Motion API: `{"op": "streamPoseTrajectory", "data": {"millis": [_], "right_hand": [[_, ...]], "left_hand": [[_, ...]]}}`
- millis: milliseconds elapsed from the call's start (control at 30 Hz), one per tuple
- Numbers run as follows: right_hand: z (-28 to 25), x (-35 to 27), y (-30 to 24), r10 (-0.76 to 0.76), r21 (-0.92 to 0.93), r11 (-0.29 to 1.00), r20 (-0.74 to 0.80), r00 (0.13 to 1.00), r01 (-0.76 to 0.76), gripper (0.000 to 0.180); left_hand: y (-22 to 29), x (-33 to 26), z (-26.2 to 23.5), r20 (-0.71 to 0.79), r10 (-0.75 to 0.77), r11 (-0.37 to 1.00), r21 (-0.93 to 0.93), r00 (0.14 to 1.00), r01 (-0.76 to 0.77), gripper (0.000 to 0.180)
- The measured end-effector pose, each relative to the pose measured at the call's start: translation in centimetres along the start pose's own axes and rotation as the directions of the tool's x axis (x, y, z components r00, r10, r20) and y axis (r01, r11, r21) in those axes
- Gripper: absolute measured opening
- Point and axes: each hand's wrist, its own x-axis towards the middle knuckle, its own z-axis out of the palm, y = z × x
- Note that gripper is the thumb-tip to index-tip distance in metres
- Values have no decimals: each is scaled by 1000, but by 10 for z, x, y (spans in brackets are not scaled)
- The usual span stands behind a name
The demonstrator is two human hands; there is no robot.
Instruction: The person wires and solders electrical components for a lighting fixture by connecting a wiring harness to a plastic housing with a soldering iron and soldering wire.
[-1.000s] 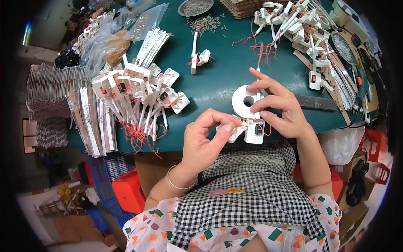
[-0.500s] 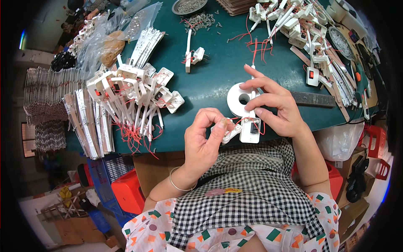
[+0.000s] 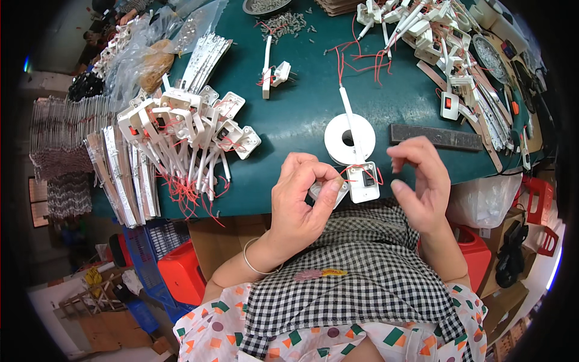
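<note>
Right, here's the white switch housing [image 3: 364, 190] in front of you, lying by the near edge of the green table [image 3: 301, 123], its black rocker facing up. From its far end a white tube [image 3: 348, 105] reaches away across the white roll [image 3: 335, 140], ending in loose red leads [image 3: 341, 69].

Your left hand [image 3: 301, 196] is pinched, thumb and forefinger together on a red wire [image 3: 349, 167] at the housing's left side; a white cover piece [image 3: 330, 197] shows just beneath those fingertips. Your right hand [image 3: 425, 190] sits to the right of the housing, apart from it, thumb and fingers spread with a gap between them, holding nothing.

Just beyond that hand, the dark bar [image 3: 435, 137] narrows the room to the right of the roll. On the left there's more space: a broad stretch of green tabletop runs from the roll to the heap of housings [image 3: 187, 123], whose red wires hang close to the front edge. Farther off, a small plug assembly [image 3: 266, 69] stands alone near the scattered screws [image 3: 286, 27], and another heap of white parts [image 3: 437, 45] crowds the far right.
</note>
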Motion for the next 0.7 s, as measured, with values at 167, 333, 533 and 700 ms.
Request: {"op": "streamPoseTrajectory", "data": {"millis": [167, 333, 533, 700], "right_hand": [[7, -5, -7, 82, -72, 994, 62, 995, -78, 26], [17, -6, -2, 240, -33, 970, -74, 968, -243, 9], [21, -3, 2, 376, 48, 927, -116, 919, -373, 12], [24, 0, -1, 476, 140, 876, -92, 875, -462, 19]], "left_hand": [[3, 2, 3, 6, -17, 999, 34, 1000, 17, 8], [6, 5, 7, 14, 46, 991, 124, 999, -48, 8], [5, 7, 8, 38, 98, 978, 180, 994, -103, 7], [1, 6, 10, 20, 33, 992, 119, 999, -35, 7]]}}
